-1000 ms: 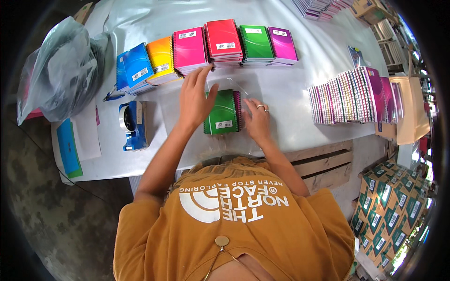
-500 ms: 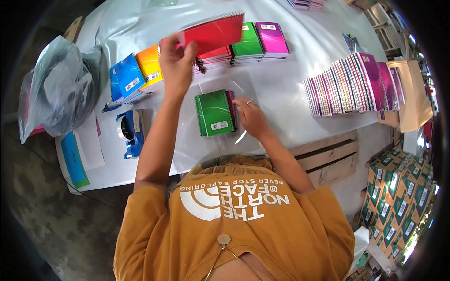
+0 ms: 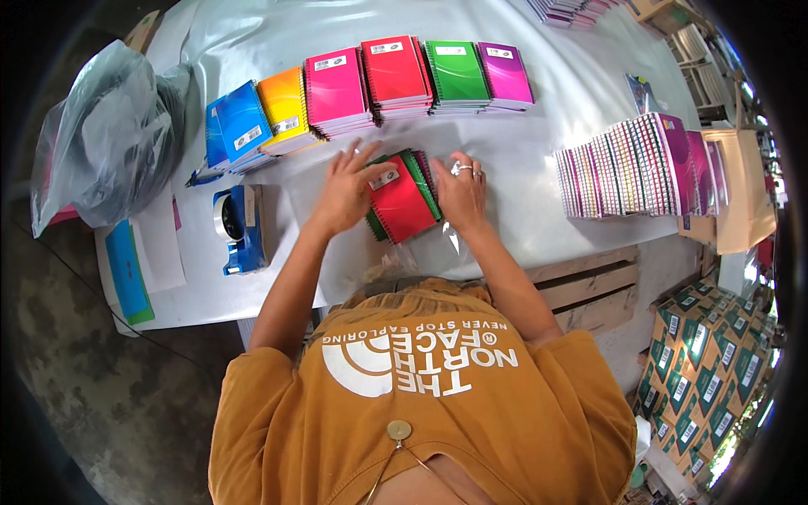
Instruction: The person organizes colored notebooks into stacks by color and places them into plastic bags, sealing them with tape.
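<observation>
A small stack of spiral notebooks lies in front of me: a red notebook (image 3: 406,206) on top, turned askew over a green notebook (image 3: 421,172), with a purple edge showing at the right. My left hand (image 3: 347,189) is at the stack's left side, fingers spread and thumb on the red cover. Against the right edge rests my right hand (image 3: 461,194), a ring on one finger. Its fingers are curled, and what they hold, if anything, is hidden. Shiny glints near it look like clear plastic.
Behind stand piles of blue (image 3: 246,135), yellow (image 3: 284,105), pink (image 3: 337,84), red (image 3: 396,71), green (image 3: 457,71) and purple notebooks (image 3: 506,71). A blue tape dispenser (image 3: 242,227) and plastic bag (image 3: 118,139) are left. A notebook row (image 3: 619,168) and cardboard box (image 3: 745,194) stand right.
My left hand has brought the red notebook from the back piles down onto the green one and loosened its fingers. My right hand has stayed by the stack's right edge.
</observation>
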Available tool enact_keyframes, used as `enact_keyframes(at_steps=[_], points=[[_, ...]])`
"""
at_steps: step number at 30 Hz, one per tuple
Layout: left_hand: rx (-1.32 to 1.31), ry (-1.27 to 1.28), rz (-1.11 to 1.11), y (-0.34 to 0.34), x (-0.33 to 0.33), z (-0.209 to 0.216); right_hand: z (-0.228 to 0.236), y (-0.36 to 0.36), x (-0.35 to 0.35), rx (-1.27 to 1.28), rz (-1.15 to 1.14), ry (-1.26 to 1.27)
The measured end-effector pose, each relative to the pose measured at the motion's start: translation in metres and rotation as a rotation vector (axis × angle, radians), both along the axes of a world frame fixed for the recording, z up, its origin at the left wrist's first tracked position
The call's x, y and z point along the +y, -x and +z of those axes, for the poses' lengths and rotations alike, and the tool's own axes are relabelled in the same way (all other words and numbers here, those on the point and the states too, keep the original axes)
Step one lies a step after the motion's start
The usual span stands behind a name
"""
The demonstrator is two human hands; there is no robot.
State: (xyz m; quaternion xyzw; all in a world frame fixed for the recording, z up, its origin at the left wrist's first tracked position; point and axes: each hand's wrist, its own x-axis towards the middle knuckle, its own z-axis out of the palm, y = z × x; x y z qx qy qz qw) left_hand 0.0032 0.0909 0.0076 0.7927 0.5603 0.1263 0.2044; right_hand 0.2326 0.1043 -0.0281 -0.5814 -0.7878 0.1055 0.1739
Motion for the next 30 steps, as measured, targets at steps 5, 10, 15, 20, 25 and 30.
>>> enact_keyframes(at_steps=[5,10,15,20,25,30], points=[[-0.220,-0.051,0.387,-0.030,-0.034,-0.020,0.003,0.018,-0.015,0.331,-0.124,0.301],[-0.544,-0.110,0.547,-0.037,-0.059,-0.033,0.002,0.022,-0.038,0.456,-0.033,0.259],[-0.704,-0.081,0.521,-0.039,-0.074,-0.039,-0.006,0.003,-0.054,0.447,0.250,0.178],[-0.678,-0.161,0.545,-0.039,-0.074,-0.040,-0.007,-0.005,-0.055,0.345,0.440,0.105],[-0.786,-0.151,0.618,-0.033,-0.063,-0.046,-0.015,-0.001,-0.059,0.349,0.399,0.097],[-0.452,-0.489,0.495,-0.020,-0.031,-0.022,-0.009,-0.006,-0.047,0.444,0.348,0.165]])
